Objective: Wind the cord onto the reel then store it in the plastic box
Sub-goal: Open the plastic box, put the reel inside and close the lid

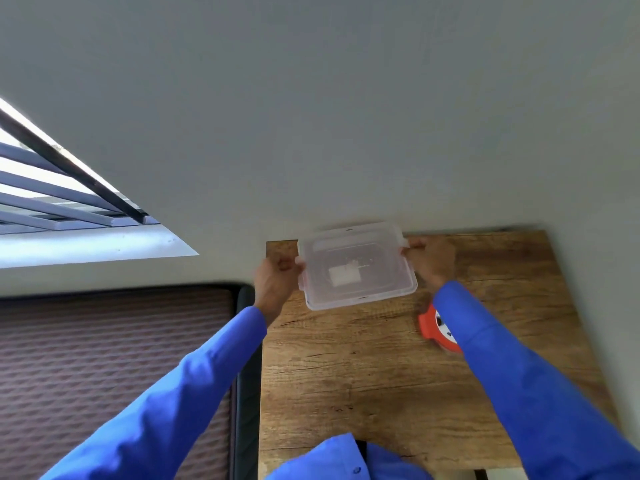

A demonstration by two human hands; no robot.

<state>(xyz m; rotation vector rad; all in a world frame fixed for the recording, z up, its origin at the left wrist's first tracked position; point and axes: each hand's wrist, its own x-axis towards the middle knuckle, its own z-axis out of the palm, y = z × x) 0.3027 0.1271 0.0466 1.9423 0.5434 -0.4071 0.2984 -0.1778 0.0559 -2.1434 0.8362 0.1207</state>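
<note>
Here a wooden table [398, 382] stands against a grey wall [311, 98]. At its far edge, the clear plastic box [356, 265], lid on, is gripped at both ends by the left hand [275, 278] and right hand [431, 258]. The orange reel [437, 328] lies nearer, partly behind the right sleeve [512, 368].

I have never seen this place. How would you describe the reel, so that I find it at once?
Look at the wooden table against the grey wall. Near its right side, closer to the person than the clear plastic box that both hands hold, lies the reel, partly hidden under the right blue sleeve. It is the only bright orange-red thing there, round with a white face.
</note>
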